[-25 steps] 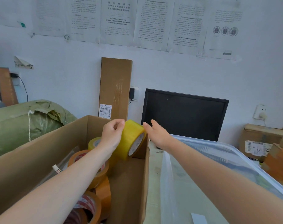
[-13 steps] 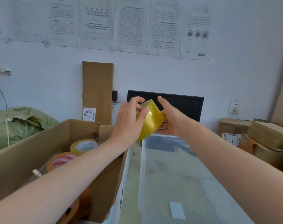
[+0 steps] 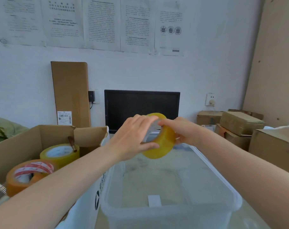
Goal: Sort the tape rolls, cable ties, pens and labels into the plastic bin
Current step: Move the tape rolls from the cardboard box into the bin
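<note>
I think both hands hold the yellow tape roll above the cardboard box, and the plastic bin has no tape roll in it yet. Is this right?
Not quite. In the head view, the left hand and right hand hold the yellow tape roll above the plastic bin, not above the cardboard box. The rest is right: the bin has no tape roll in it yet.

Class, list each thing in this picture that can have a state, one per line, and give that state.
Yellow tape roll: held in the air over the bin by both hands.
Left hand: gripping the roll.
Right hand: gripping the roll.
Plastic bin: open, no lid, no rolls inside.
Cardboard box: open, tape rolls inside.
Monitor: screen dark.
</note>
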